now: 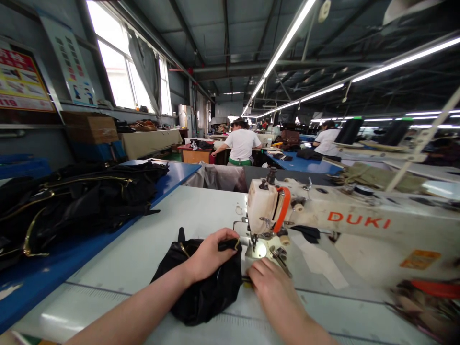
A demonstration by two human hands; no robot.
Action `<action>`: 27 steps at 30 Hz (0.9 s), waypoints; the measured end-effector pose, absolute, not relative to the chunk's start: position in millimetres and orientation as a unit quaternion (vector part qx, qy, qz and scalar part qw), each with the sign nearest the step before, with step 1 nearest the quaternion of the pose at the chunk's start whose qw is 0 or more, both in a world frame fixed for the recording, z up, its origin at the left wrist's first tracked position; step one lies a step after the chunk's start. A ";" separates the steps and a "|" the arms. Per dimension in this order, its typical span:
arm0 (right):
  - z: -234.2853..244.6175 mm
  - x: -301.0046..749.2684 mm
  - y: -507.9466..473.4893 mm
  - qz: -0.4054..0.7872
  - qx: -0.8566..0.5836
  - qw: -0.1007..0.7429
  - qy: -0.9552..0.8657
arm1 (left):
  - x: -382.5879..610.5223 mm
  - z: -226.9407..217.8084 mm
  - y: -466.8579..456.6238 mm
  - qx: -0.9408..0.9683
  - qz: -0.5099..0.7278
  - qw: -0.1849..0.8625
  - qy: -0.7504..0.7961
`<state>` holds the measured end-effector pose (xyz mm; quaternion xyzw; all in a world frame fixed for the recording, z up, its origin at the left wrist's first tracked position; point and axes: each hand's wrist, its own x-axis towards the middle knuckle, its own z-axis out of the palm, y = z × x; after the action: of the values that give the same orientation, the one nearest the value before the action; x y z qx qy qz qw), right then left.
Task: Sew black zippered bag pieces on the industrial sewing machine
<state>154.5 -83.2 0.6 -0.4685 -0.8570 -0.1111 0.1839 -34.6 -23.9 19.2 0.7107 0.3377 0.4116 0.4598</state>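
Observation:
A black fabric bag piece (212,297) with a gold zipper lies bunched on the pale sewing table, left of the needle area. My left hand (210,254) is closed on its upper edge, thumb and fingers pinching near the zipper end (237,243). My right hand (268,280) rests by the needle plate with its fingers curled together. A thin dark and yellow thing (247,282) shows at its fingertips, too little of it to name. The white sewing machine (266,206) with an orange lever stands just beyond my hands, its lamp lighting the plate.
Black bag pieces with gold zippers (89,196) are heaped on a blue table (172,178) at left. Pale paper (323,261) lies under the machine arm. A dark bundle with red (431,297) sits at lower right. A person in white (242,145) works ahead.

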 end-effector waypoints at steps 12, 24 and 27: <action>18.0 195.3 -86.4 0.114 -0.442 0.206 -0.866 | -29.0 13.0 -22.9 0.748 0.365 0.379 0.405; 26.2 205.3 -70.6 0.078 -0.403 0.145 -0.900 | -12.9 42.2 -28.4 0.816 0.200 0.270 0.470; 23.3 206.5 -68.6 0.078 -0.406 0.152 -0.898 | -6.7 42.7 -27.2 0.821 0.170 0.255 0.482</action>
<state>206.5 -68.6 23.3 -0.4064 -0.8976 0.0782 0.1520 -6.7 -27.2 42.7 0.8210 0.4819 0.1701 0.2547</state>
